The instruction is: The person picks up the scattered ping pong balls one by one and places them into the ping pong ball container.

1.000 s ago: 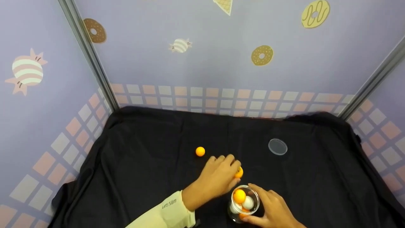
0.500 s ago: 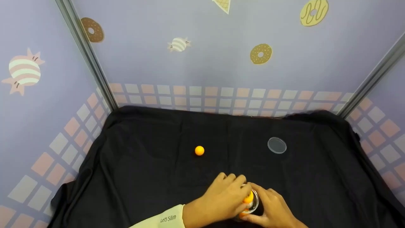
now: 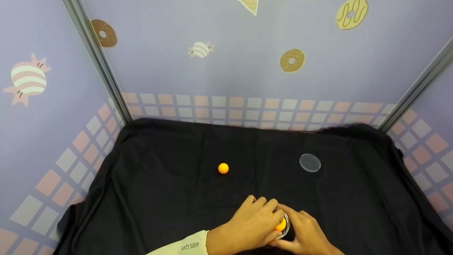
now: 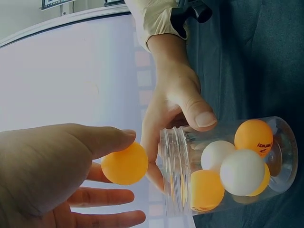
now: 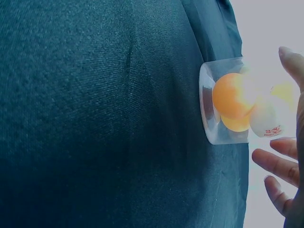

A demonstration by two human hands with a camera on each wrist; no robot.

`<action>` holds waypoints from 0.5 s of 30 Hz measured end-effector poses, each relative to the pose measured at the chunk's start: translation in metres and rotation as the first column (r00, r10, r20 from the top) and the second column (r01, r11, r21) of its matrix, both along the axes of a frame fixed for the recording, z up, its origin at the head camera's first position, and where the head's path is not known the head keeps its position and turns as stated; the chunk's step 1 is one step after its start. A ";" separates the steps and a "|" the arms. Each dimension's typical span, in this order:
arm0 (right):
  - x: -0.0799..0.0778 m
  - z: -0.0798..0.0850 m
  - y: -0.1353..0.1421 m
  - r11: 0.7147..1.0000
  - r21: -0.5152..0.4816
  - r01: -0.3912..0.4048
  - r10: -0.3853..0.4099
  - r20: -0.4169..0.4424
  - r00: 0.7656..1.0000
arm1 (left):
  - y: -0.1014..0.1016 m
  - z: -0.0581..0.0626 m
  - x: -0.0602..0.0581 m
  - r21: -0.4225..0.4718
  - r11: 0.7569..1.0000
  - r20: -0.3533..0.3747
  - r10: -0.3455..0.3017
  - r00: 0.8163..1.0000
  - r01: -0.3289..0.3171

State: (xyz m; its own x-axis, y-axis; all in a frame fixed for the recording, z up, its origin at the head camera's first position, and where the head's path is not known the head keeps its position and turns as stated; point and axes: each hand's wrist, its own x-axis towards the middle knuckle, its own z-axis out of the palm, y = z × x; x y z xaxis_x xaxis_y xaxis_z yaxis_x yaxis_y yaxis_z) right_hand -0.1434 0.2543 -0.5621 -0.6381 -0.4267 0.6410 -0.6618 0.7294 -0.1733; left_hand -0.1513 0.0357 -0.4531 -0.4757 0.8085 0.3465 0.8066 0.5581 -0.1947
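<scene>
My left hand (image 3: 249, 225) pinches an orange ping-pong ball (image 4: 124, 164) between thumb and forefinger, right at the mouth of a clear plastic jar (image 4: 280, 126). The neck of that jar is in the grip of my right hand (image 3: 305, 231), thumb on one side and fingers on the other. Several balls lie inside: a white ping-pong ball (image 4: 242, 172) shows in front, an orange one (image 4: 253, 137) by the base. From above, the left hand covers most of the jar. Farther back on the cloth sits a loose orange ping-pong ball (image 3: 223, 168).
A clear round lid (image 3: 310, 163) lies flat to the back right. Black cloth (image 3: 159, 177) with folds covers the table. Patterned panels (image 3: 226, 71) stand behind and at both sides, joined by metal posts.
My left hand has brought an orange ball back from the cloth to the jar mouth, over the last half second shifting only slightly. The right hand keeps its hold on the jar.
</scene>
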 end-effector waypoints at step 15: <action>0.000 0.000 0.000 1.000 -0.004 -0.029 0.029 -0.032 0.999 | -0.001 0.004 0.002 -0.035 0.999 0.011 0.025 1.000 -0.024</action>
